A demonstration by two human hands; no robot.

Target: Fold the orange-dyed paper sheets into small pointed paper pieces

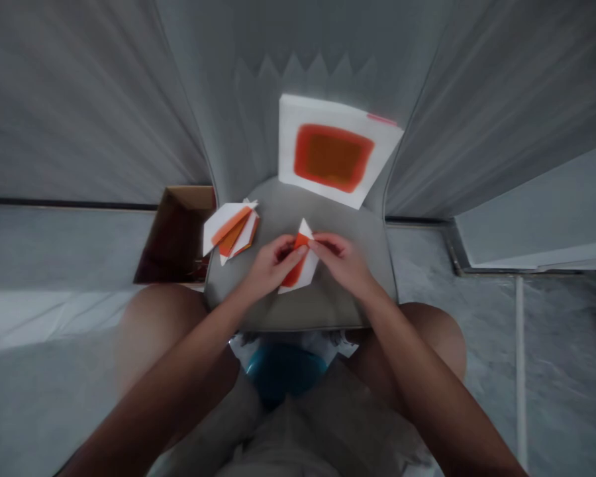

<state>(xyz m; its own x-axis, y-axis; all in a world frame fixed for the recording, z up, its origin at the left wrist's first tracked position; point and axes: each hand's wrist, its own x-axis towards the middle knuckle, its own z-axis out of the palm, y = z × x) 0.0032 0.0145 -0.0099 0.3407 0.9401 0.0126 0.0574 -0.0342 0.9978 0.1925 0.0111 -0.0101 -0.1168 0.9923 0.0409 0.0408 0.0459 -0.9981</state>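
Observation:
A folded piece of paper (302, 271), white with an orange patch, is held between my two hands above the chair seat. My left hand (273, 265) pinches its left edge, thumb on top. At the upper right edge, near the pointed white tip, the fingertips of my right hand (345, 262) are closed on the same paper. Several folded orange-and-white paper pieces (233, 228) lie in a fanned pile at the seat's left edge. Behind my hands, a white sheet or pad (328, 149) with a large orange-brown square leans against the chair back.
The grey chair (258, 311) stands between my knees, its seat serving as the surface. An open cardboard box (176, 232) sits on the floor at left. Grey curtains (79, 99) hang on both sides. Something blue (285, 368) is below the seat's front edge.

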